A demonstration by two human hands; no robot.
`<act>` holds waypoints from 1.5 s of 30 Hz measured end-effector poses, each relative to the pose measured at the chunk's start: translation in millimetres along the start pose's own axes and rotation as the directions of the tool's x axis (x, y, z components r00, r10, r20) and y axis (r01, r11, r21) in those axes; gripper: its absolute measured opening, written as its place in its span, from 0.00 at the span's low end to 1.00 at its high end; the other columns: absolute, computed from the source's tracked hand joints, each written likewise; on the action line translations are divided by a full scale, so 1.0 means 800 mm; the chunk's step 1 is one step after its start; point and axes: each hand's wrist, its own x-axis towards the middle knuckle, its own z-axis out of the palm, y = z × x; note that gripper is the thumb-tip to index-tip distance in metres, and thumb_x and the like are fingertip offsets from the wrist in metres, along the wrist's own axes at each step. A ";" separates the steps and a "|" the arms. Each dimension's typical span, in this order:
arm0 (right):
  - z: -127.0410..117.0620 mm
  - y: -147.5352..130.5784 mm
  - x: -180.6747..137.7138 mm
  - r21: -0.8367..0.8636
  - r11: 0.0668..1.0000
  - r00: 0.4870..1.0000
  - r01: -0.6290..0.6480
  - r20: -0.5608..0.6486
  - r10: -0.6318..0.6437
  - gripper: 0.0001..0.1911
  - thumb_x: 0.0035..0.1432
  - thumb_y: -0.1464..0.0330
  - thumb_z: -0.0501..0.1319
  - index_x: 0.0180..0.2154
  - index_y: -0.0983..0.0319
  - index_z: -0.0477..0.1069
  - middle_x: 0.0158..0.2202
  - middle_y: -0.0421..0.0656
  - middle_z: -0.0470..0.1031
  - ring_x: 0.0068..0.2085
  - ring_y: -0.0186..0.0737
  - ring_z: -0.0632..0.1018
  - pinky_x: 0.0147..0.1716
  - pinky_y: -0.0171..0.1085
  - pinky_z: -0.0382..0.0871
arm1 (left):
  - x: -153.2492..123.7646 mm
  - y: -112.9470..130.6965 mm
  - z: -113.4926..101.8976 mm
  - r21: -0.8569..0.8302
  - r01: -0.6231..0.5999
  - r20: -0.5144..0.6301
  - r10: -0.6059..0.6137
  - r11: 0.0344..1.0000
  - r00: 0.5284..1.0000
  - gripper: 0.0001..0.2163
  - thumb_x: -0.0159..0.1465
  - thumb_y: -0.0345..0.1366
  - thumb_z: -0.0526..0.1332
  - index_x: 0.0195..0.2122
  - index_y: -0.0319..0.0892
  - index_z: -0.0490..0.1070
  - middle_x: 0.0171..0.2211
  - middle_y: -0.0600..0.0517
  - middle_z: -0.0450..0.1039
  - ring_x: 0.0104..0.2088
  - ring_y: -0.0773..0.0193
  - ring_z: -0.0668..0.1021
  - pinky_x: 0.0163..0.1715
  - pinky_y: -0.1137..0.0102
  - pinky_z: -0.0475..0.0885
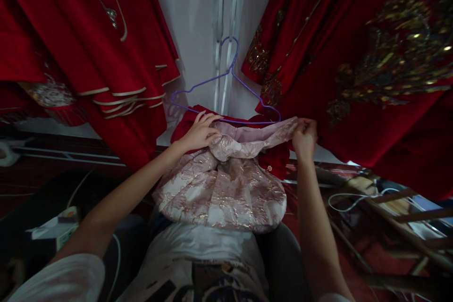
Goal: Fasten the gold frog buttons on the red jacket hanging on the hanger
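Note:
A pale pink brocade garment with a red lining hangs over the bottom bar of a purple wire hanger. My left hand lies on the garment's folded top edge at the left, fingers curled over the cloth and the hanger bar. My right hand pinches the right end of the same folded edge, fingers closed on the fabric. The hanger's hook goes up against a white wall between red garments. The lower part of the pink garment bunches against my body.
Red embroidered robes hang at the left, and more red robes with gold embroidery at the right. A wooden frame and white cables lie at the lower right. A small white box sits at the lower left.

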 end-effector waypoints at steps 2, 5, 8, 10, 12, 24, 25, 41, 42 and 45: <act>0.001 -0.007 -0.002 0.001 1.000 1.000 -0.001 0.004 0.001 0.12 0.59 0.63 0.50 0.40 0.61 0.66 0.38 0.50 0.74 0.38 0.47 0.76 0.42 0.45 0.67 | 0.001 0.000 0.000 -0.013 0.006 0.006 -0.006 1.000 1.000 0.10 0.64 0.40 0.57 0.40 0.50 0.79 0.62 0.52 0.60 0.62 0.53 0.60 0.64 0.45 0.45; -0.001 -0.011 -0.002 -0.029 0.999 1.000 -0.023 0.010 0.023 0.11 0.58 0.63 0.50 0.39 0.61 0.66 0.38 0.51 0.74 0.38 0.48 0.75 0.43 0.46 0.67 | 0.000 -0.001 0.000 -0.025 0.011 -0.001 -0.011 1.000 1.000 0.10 0.64 0.40 0.57 0.40 0.51 0.78 0.61 0.52 0.61 0.62 0.53 0.60 0.64 0.45 0.45; -0.003 -0.010 -0.001 -0.072 0.996 0.998 -0.057 0.020 0.058 0.10 0.57 0.65 0.51 0.38 0.61 0.67 0.36 0.51 0.74 0.36 0.48 0.75 0.42 0.47 0.67 | -0.002 -0.001 -0.001 -0.021 0.009 -0.025 -0.009 1.000 1.000 0.10 0.64 0.40 0.57 0.40 0.50 0.78 0.60 0.52 0.63 0.61 0.55 0.62 0.64 0.47 0.46; -0.004 -0.009 -0.003 -0.077 0.995 0.998 -0.060 0.009 0.061 0.10 0.56 0.66 0.51 0.38 0.62 0.67 0.35 0.51 0.74 0.35 0.47 0.75 0.41 0.47 0.67 | -0.003 -0.001 -0.002 -0.020 0.002 -0.034 -0.003 1.000 0.999 0.10 0.65 0.40 0.57 0.40 0.50 0.78 0.60 0.52 0.63 0.61 0.55 0.61 0.64 0.48 0.47; -0.005 -0.010 -0.005 -0.053 0.998 0.999 -0.039 -0.010 0.039 0.10 0.57 0.65 0.51 0.37 0.62 0.67 0.34 0.50 0.73 0.35 0.47 0.74 0.41 0.47 0.67 | -0.004 -0.001 -0.002 -0.025 -0.002 -0.037 0.001 1.000 0.999 0.10 0.64 0.40 0.58 0.39 0.50 0.78 0.60 0.52 0.63 0.61 0.55 0.61 0.63 0.48 0.47; 0.032 -0.100 0.024 0.007 0.918 0.917 0.397 0.019 -0.398 0.09 0.62 0.65 0.51 0.34 0.62 0.65 0.36 0.50 0.71 0.40 0.46 0.73 0.44 0.45 0.65 | 0.008 0.005 0.009 -0.147 -0.026 -0.072 0.016 0.989 0.997 0.09 0.64 0.42 0.58 0.38 0.51 0.79 0.59 0.53 0.65 0.59 0.56 0.65 0.62 0.50 0.47; 0.040 -0.108 0.025 0.023 0.918 0.917 0.397 0.039 -0.398 0.09 0.62 0.64 0.51 0.35 0.62 0.65 0.36 0.50 0.72 0.40 0.46 0.73 0.43 0.45 0.65 | 0.010 0.007 0.011 -0.162 -0.022 -0.084 0.008 0.987 0.996 0.09 0.64 0.42 0.58 0.37 0.51 0.79 0.59 0.53 0.66 0.59 0.56 0.66 0.62 0.50 0.48; 0.052 -0.111 0.026 0.205 0.883 0.882 0.422 0.135 -0.452 0.14 0.62 0.55 0.54 0.38 0.59 0.66 0.33 0.42 0.73 0.33 0.39 0.75 0.36 0.38 0.66 | -0.023 -0.115 -0.018 -0.421 0.385 -0.574 -0.570 0.821 0.588 0.13 0.64 0.44 0.56 0.35 0.41 0.75 0.38 0.49 0.71 0.43 0.60 0.73 0.50 0.66 0.67; 0.051 -0.111 0.028 0.208 0.883 0.881 0.420 0.140 -0.452 0.14 0.62 0.55 0.54 0.38 0.59 0.67 0.33 0.42 0.73 0.32 0.39 0.74 0.36 0.38 0.66 | -0.031 -0.131 -0.018 -0.415 0.425 -0.564 -0.594 0.805 0.574 0.12 0.63 0.43 0.57 0.34 0.41 0.75 0.37 0.49 0.71 0.42 0.60 0.73 0.50 0.66 0.67; 0.049 -0.111 0.033 0.209 0.883 0.879 0.419 0.152 -0.453 0.15 0.61 0.55 0.55 0.37 0.59 0.67 0.31 0.41 0.72 0.32 0.38 0.73 0.35 0.37 0.66 | -0.050 -0.165 -0.011 -0.445 0.513 -0.525 -0.677 0.734 0.515 0.09 0.60 0.40 0.59 0.31 0.40 0.75 0.35 0.49 0.72 0.41 0.60 0.74 0.49 0.65 0.67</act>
